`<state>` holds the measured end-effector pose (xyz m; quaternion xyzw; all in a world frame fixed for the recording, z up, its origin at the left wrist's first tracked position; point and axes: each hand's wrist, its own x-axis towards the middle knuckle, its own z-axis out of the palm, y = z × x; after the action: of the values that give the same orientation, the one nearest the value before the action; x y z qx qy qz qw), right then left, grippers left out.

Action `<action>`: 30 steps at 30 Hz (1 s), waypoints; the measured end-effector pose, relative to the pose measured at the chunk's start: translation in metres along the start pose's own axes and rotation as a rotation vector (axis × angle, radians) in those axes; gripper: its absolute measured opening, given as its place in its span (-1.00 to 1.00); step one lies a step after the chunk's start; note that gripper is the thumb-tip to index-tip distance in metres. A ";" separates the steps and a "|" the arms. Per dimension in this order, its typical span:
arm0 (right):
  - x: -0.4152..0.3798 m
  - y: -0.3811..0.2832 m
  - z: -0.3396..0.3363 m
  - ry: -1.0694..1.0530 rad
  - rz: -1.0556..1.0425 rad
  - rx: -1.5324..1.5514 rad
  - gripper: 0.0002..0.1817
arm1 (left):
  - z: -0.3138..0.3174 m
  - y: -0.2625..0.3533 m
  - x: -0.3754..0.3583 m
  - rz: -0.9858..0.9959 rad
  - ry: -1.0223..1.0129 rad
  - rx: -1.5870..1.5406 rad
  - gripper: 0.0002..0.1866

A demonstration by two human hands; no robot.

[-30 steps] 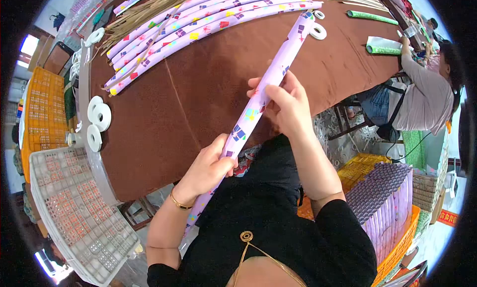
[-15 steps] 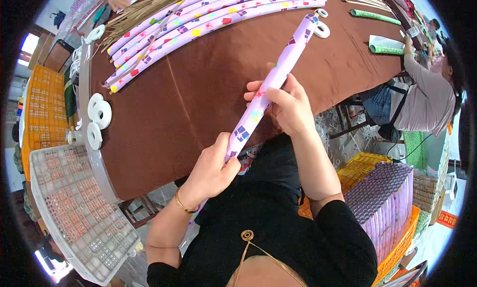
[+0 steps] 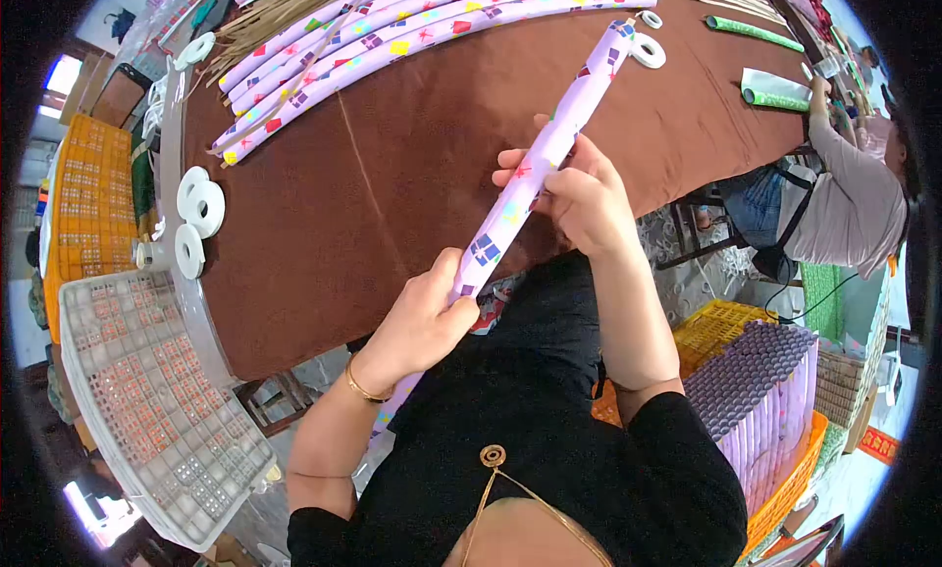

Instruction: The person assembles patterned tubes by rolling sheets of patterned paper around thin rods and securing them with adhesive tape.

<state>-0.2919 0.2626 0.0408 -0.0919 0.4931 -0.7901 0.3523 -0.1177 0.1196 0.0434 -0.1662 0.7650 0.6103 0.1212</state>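
Note:
A long lilac roll of wrapping paper [image 3: 512, 202], printed with coloured gift boxes, slants across the front of me. My left hand [image 3: 424, 317] is wrapped round its lower part, and the end below passes behind my wrist. Higher up, my right hand [image 3: 584, 194] grips the roll with the thumb on top and the fingers beneath. The far tip of the roll lies near a white tape roll [image 3: 648, 51]. More lilac wrapping paper rolls [image 3: 412, 47] lie side by side at the back of the brown-covered table [image 3: 304, 243].
White tape rolls [image 3: 204, 209] sit at the table's left edge. Tan strips [image 3: 285, 25] lie behind the lilac rolls. A green roll [image 3: 775, 96] is at the right, near a seated person [image 3: 844, 194]. A white crate [image 3: 162, 400] stands left; bundled rolls [image 3: 756, 381] fill an orange crate right.
The view has shifted slightly. Both hands keep their grip on the lilac roll, its angle nearly the same. Another person's hand at the top left has gone out of view.

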 end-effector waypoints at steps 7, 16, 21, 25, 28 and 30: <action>0.003 0.001 -0.003 -0.020 0.001 -0.019 -0.30 | -0.003 -0.004 0.003 -0.023 -0.072 -0.004 -0.67; 0.002 0.010 0.004 0.077 -0.118 0.059 -0.45 | -0.007 0.007 0.009 -0.111 -0.200 -0.275 -0.71; 0.007 0.016 0.000 0.110 -0.137 0.051 -0.52 | -0.006 0.001 0.015 -0.157 -0.307 -0.525 -0.66; 0.006 0.015 0.003 0.148 -0.101 0.025 -0.57 | -0.005 -0.005 0.017 -0.134 -0.376 -0.583 -0.64; 0.007 0.014 0.004 0.145 -0.093 0.034 -0.61 | -0.002 0.002 0.023 -0.201 -0.345 -0.605 -0.61; 0.008 0.013 0.003 0.137 -0.083 0.044 -0.61 | 0.001 0.001 0.024 -0.173 -0.353 -0.642 -0.60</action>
<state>-0.2903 0.2521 0.0296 -0.0502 0.4942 -0.8192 0.2868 -0.1401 0.1183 0.0341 -0.1521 0.4852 0.8257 0.2444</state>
